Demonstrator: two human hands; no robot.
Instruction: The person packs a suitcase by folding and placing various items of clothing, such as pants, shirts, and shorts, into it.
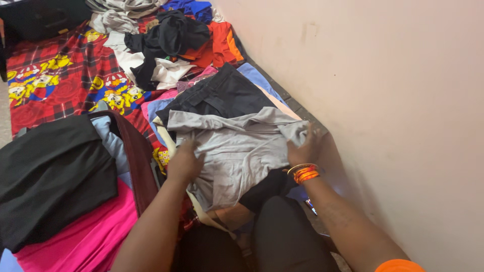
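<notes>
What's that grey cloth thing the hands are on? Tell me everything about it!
The grey garment looks like soft, thin fabric, plain and wrinkled, with a folded band along its top edge. It lies spread flat on a stack of other clothes, over a black garment, beside the wall. The left hand presses on its left edge, and the right hand, with orange bangles on the wrist, has its right edge bunched under the fingers.
</notes>
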